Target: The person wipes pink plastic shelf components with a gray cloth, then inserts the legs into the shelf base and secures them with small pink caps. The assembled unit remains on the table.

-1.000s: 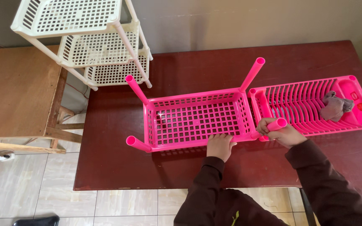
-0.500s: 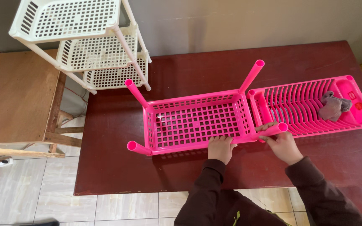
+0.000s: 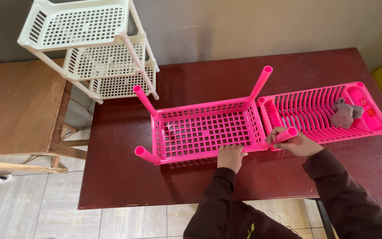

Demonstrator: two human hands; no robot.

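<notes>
Basket (image 3: 206, 129), pink, sits mid-table (image 3: 200, 75) with tube legs pointing up. My left hand (image 3: 231, 157) lies flat on its near rim, gripping nothing. My right hand (image 3: 298, 144) is wrapped around the near-right leg (image 3: 280, 137), just beside the pink rack (image 3: 321, 113).

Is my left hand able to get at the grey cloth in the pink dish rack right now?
Probably not easily: the left hand rests on the pink basket, and the right hand lies between it and the grey cloth.
</notes>
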